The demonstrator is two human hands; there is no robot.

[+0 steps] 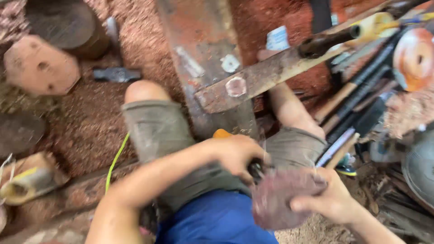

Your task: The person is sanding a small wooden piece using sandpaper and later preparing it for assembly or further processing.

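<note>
**Two hands on a reddish lump of wood**

Red sawdust covers the floor [90, 122] all around, and it looks like a messy wood workshop. The person sits low, with bare knees, grey-green shorts and a blue shirt.

The left hand [235, 151] is closed around a tool with an orange handle [221, 133]. Its grip is tight, with the fingers curled over. The tool's dark tip sits right by the wood, but the picture is blurry there, so you cannot tell if it touches.

The right hand [332, 199] holds a reddish lump of wood [278, 196] from the side — the thumb lies on top and the fingers wrap the edge. The lump sits over the lap, between the two hands.

A rusty metal beam [203, 58] runs between the knees. A flat rusty bar [271, 74] with a big bolt crosses it at a slant.

On the left lie a hammer head [116, 73], a round log [63, 25] and a flat pink block [40, 65]. A thin yellow-green cord [115, 160] runs by the left leg. On the right is a pile of long tools [361, 99] — dark bars and wooden handles.
</note>
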